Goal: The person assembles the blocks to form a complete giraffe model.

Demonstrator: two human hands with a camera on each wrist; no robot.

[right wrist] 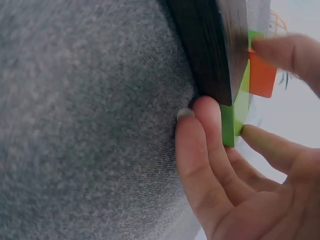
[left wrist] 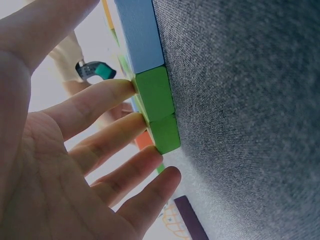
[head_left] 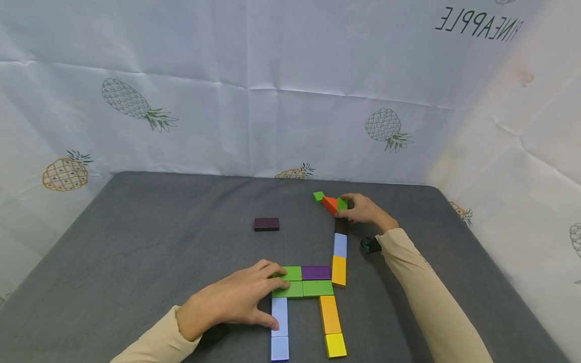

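In the head view my left hand (head_left: pixel 238 295) lies spread over the left ends of two rows of blocks. Its fingertips touch the green blocks (head_left: pixel 292 289), and its thumb is by a light blue block (head_left: pixel 280 315). At the far right, my right hand (head_left: pixel 363 209) pinches a green triangular block (head_left: pixel 342 204) between thumb and fingers. An orange-red triangular block (head_left: pixel 330 205) adjoins it on the left, followed by a small green block (head_left: pixel 318 197). Beside the right fingers in the right wrist view, a black block (right wrist: pixel 207 55) meets the green piece.
Below the black block run another light blue block (head_left: pixel 340 245) and an orange block (head_left: pixel 338 271). A purple block (head_left: pixel 315 273) sits among the green ones. Orange and yellow (head_left: pixel 336 345) blocks extend nearer me. A dark block (head_left: pixel 266 224) lies apart on the grey table (head_left: pixel 181 227).
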